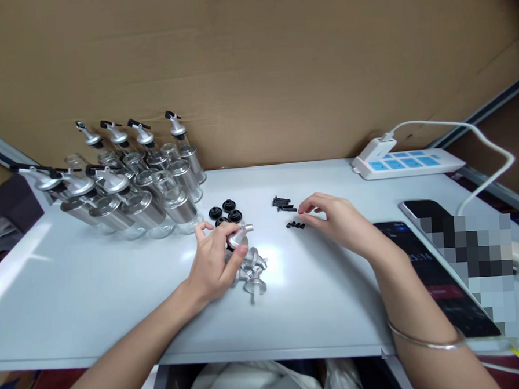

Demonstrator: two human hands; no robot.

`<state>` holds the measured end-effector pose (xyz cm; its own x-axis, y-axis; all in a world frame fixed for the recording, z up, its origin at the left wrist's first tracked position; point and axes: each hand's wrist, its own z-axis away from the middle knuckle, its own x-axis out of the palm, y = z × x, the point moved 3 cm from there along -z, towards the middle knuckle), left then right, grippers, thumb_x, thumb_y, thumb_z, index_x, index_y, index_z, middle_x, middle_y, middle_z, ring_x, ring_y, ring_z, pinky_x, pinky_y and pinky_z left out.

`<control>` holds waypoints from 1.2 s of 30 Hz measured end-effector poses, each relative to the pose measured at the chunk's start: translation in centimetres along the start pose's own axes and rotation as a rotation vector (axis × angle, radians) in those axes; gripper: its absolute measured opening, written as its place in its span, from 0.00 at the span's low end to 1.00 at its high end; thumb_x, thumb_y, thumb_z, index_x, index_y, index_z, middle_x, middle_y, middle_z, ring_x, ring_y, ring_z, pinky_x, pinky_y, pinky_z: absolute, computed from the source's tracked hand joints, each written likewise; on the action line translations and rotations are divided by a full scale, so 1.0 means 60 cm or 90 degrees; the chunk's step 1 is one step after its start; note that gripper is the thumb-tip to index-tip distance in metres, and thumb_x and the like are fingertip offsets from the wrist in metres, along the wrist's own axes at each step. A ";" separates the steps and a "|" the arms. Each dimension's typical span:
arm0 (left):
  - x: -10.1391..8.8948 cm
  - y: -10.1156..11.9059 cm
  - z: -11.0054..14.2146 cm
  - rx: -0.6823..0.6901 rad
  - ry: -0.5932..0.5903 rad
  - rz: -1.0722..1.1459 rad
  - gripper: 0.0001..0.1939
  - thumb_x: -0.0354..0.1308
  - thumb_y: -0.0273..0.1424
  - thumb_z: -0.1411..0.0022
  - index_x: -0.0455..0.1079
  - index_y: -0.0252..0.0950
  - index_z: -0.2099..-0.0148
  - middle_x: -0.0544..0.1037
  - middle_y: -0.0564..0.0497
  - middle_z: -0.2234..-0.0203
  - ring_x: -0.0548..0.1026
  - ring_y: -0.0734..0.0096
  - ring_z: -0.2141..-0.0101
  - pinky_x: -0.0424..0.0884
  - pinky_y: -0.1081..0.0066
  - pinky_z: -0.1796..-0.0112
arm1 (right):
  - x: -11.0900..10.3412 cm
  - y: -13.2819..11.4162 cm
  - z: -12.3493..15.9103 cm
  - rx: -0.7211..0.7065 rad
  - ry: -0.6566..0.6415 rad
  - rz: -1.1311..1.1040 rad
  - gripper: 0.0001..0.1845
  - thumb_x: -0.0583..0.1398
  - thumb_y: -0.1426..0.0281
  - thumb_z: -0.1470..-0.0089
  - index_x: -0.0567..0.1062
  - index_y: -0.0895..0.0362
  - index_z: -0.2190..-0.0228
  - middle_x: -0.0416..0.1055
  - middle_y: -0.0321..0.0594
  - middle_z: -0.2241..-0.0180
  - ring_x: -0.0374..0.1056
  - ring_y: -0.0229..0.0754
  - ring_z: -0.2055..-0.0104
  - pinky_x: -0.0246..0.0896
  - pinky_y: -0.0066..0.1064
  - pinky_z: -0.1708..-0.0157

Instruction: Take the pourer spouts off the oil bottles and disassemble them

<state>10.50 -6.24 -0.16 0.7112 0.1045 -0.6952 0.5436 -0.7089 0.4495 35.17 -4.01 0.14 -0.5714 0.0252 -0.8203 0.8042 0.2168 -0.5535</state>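
My left hand [213, 261] grips a silver pourer spout [238, 236] between thumb and fingers, its narrow tip pointing right. Below it, several more silver pourer spouts [255, 284] lie in a loose heap. Round black stoppers [229, 206] sit just beyond the left fingers, one partly covered. My right hand [339, 222] has its thumb and forefinger closed together over the table; what is between them, if anything, is too small to make out. Those fingertips are beside a row of tiny black pieces [295, 225] and a small pile of thin black lever strips [281, 202].
Glass bottles with metal sleeves [145, 209] stand in a group at left, several topped with pourers. At right are a white power strip [414, 163] with a plugged-in charger and cable, and two phones, the nearer one [447, 289] beneath my right forearm. A cardboard wall [253, 73] rises behind.
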 end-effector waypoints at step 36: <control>-0.001 0.004 -0.004 0.004 -0.020 -0.025 0.09 0.43 0.35 0.35 0.59 0.37 0.57 0.77 0.50 0.67 0.70 0.68 0.71 0.55 0.61 0.57 | 0.017 0.010 0.002 -0.035 -0.069 0.024 0.12 0.60 0.73 0.53 0.74 0.54 0.64 0.69 0.40 0.64 0.66 0.46 0.60 0.62 0.36 0.58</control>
<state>10.70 -6.22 0.10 0.6749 0.1102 -0.7296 0.5677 -0.7093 0.4179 35.08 -3.97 -1.02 -0.5172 -0.0704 -0.8530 0.8129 0.2715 -0.5153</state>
